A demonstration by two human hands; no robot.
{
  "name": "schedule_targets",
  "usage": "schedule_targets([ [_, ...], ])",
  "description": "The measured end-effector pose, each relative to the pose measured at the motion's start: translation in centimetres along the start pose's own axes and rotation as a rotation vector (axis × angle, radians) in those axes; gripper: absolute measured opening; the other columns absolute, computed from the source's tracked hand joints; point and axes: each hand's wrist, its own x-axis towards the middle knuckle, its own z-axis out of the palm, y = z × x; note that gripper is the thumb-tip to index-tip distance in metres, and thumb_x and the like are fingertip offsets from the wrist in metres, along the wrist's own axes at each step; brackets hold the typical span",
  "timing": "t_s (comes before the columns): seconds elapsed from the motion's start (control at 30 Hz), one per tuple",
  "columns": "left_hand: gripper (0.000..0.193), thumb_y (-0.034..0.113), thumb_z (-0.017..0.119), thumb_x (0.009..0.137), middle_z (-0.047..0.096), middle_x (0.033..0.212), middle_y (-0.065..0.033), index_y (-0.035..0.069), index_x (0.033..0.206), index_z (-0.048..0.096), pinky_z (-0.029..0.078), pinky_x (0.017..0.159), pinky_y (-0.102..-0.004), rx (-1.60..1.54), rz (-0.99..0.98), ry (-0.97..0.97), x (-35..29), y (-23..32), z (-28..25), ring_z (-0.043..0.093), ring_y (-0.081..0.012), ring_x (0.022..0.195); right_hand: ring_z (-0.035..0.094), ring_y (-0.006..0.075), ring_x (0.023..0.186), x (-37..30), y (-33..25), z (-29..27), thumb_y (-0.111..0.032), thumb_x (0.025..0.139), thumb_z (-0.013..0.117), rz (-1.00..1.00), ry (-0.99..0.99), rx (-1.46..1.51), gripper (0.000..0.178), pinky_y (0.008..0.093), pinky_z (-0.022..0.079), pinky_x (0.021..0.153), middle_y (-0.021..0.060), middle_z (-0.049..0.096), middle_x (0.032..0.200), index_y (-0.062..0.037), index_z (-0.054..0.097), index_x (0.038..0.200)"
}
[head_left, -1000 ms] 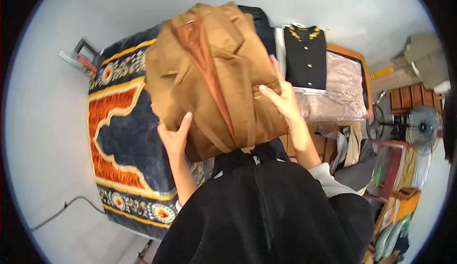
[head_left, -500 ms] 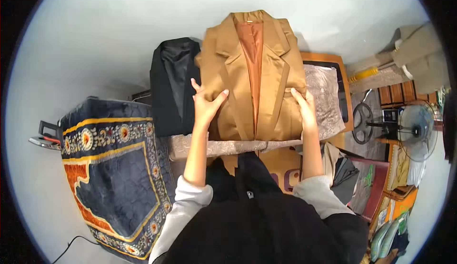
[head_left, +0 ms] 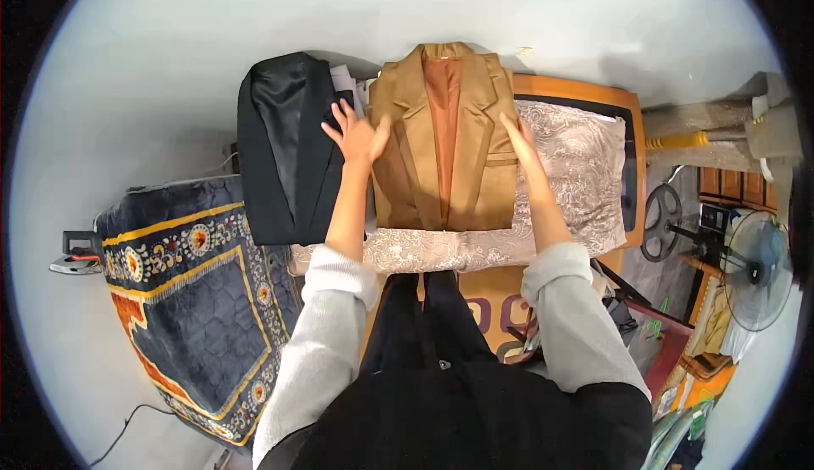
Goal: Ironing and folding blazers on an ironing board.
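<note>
A brown blazer (head_left: 476,152) with wide lapels and a rust-coloured lining lies folded on a beige patterned cloth (head_left: 581,160), its collar toward the wall. My left hand (head_left: 359,139) is open at the blazer's left edge, fingers spread toward the black jacket beside it. Along the blazer's right edge, my right hand (head_left: 521,137) is stretched out, partly hidden behind its own wrist. The folded black jacket (head_left: 287,143), with a shiny dark lining, lies to the left. A bit of pale fabric (head_left: 342,80) shows between the two garments.
Under the cloth is an orange-brown wooden frame (head_left: 634,131). At left, a clothes iron (head_left: 75,264) stands by a dark blue patterned blanket (head_left: 203,300) draped over a surface. A fan (head_left: 755,271) and a black steering wheel (head_left: 661,223) are at right. A pale wall rises behind.
Both hands were gripping the brown blazer's front with thumbs on top. The blazer now rests lower on the cloth, and my hands have loosened and moved to its sides. The view has shifted slightly.
</note>
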Motion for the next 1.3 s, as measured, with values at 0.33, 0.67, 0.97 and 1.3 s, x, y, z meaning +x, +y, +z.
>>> schedule_targets([
  [0.33,0.033,0.029,0.049,0.087,0.012,0.147,-0.0228,-0.002,0.096,0.056,-0.002,0.093,-0.0738,-0.058,0.095,0.38,2.0,0.6,3.7,0.001,-0.0435,0.136,0.035,0.035,0.127,0.3,-2.1,4.8,-0.029,0.084,0.063,-0.555,0.308,-0.134,0.031,0.0444,0.02,0.107,0.0184,0.048,0.128,-0.007,0.062,0.105],
  [0.67,0.049,0.04,0.044,0.089,0.016,0.146,-0.0229,-0.005,0.103,0.058,0.009,0.094,-0.0721,0.231,0.225,0.494,-0.1,0.1,3.5,0.009,-0.0392,0.136,0.038,0.0353,0.124,-0.1,0.0,0.9,-0.043,0.091,0.043,-0.248,0.149,-0.303,0.054,0.0391,0.027,0.104,0.0231,0.042,0.133,0.0008,0.05,0.121],
  [0.97,0.065,0.045,0.052,0.082,0.008,0.148,-0.0223,-0.005,0.123,0.045,0.01,0.094,-0.0714,0.297,0.151,0.094,-14.0,-4.2,3.2,0.004,-0.0412,0.136,0.021,0.0422,0.132,-17.3,6.5,2.2,-0.043,0.089,0.047,-0.068,0.405,-0.557,0.043,0.0577,0.018,0.103,0.0228,0.031,0.14,-0.0065,0.061,0.107],
  [1.3,0.04,0.037,0.045,0.087,0.009,0.149,-0.0196,0.009,0.108,0.063,0.013,0.091,-0.074,0.381,0.139,0.01,-14.7,-6.3,3.5,-0.003,-0.0401,0.137,0.046,0.0365,0.114,-20.3,4.8,2.9,-0.037,0.08,0.062,-0.024,0.525,-0.259,0.034,0.0435,0.038,0.093,0.0209,0.055,0.115,-0.0042,0.066,0.091],
])
